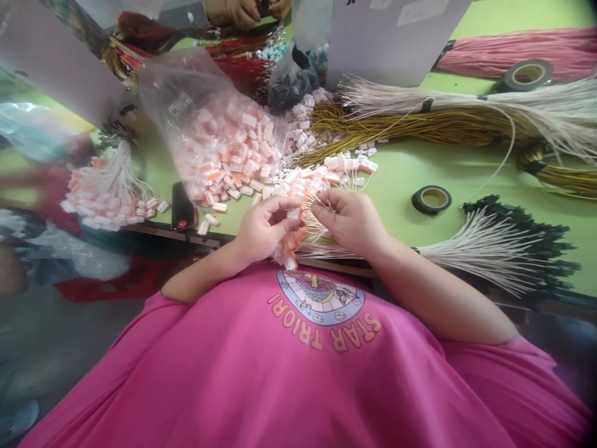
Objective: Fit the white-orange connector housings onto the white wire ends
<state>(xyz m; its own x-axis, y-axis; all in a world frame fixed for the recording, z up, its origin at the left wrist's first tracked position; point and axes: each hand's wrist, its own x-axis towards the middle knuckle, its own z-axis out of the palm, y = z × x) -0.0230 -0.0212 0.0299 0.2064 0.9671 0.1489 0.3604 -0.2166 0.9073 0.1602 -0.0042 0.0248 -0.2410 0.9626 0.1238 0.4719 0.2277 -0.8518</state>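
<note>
My left hand [269,225] pinches a small white connector [293,213] between thumb and fingers. Just to its right, my right hand [347,219] has its fingertips pressed together around a thin white wire, whose end is too small to make out. Under and between both hands lies a bunch of pink-and-white connectors [286,249] with white wires, at the table's front edge. Behind them a clear plastic bag [181,118] lies open, with many pink-and-white connectors [233,149] spilling from it.
White wires [448,99] and yellow wires [401,127] lie across the back right. Black tape [431,200] and white wires with black ends [485,249] are at the right. A wired connector bundle [112,193] and a dark phone-like object [181,205] lie left. Another person's hands [242,12] show at the top.
</note>
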